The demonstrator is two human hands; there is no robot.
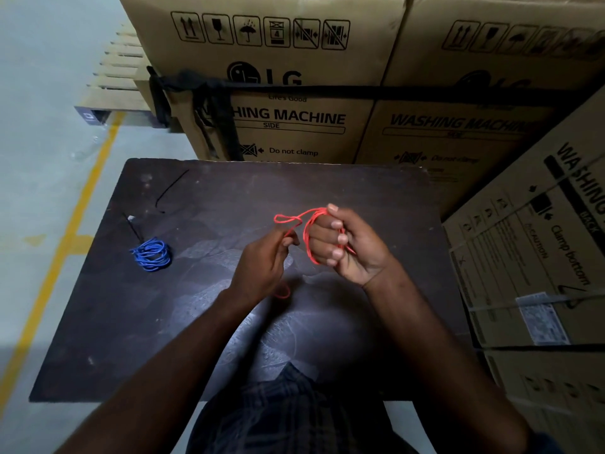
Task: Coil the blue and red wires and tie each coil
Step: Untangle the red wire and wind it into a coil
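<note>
Above the middle of the dark table (137, 339), both hands work the red wire (289, 220). Several red loops run round the curled fingers of my right hand (343, 247), which grips them. My left hand (262, 263) pinches a strand of the same wire just left of the loops, and a short red end shows below its wrist. The blue wire (152, 253) lies as a coil on the table's left side, with a black tie sticking out of it towards the back. No hand touches the blue coil.
A loose black cable tie (170, 190) lies near the table's far left corner. Large cardboard washing-machine boxes (288, 93) stand behind the table and along its right side (530, 244). A yellow floor line (65, 231) runs left of the table.
</note>
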